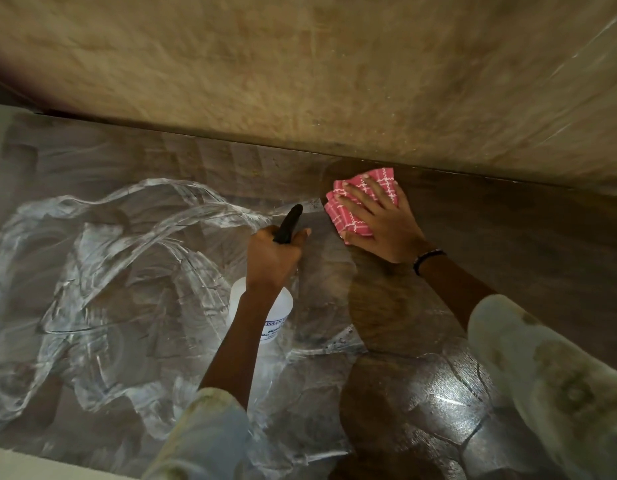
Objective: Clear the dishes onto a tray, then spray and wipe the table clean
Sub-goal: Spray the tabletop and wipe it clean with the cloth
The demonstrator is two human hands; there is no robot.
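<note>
My left hand (272, 258) grips the neck of a white spray bottle (269, 317) with a black nozzle (289, 223), held over the middle of the dark wooden table (508, 244). The nozzle points toward the far edge. My right hand (383, 223) presses flat on a folded pink checked cloth (348, 216) near the table's far edge, fingers spread over it. Wet streaks and glossy smears (109, 271) cover the table's left and near parts. No dishes or tray are in view.
A beige stone-like wall (300, 64) rises directly behind the table's far edge. A pale strip (23, 462) runs along the near left corner. The right part of the table looks dry and dark.
</note>
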